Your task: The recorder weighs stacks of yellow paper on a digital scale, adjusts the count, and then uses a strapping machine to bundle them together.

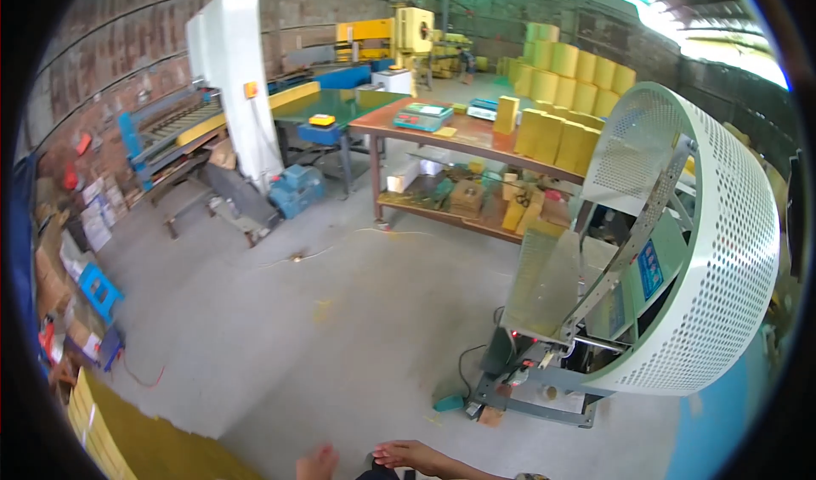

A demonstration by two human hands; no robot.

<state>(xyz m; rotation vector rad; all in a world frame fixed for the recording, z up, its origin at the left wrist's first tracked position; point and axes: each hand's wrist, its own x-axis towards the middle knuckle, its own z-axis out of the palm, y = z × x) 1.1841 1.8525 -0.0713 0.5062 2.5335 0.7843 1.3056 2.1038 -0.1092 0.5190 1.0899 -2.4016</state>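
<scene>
My right hand comes in at the bottom edge, its forearm running off to the lower right. The fingers lie stretched out flat toward the left and hold nothing that I can see. Their tips sit just above a small dark object that the frame edge cuts off. To the left of it a rounded skin-coloured shape pokes up from the bottom edge. It may be my left hand, but too little shows to tell its pose. Both are over the grey concrete floor.
A machine with a white perforated curved guard stands at the right, a teal foot pedal by its base. A wooden workbench carries a scale and yellow blocks. Yellow sheets lie lower left, a white pillar behind.
</scene>
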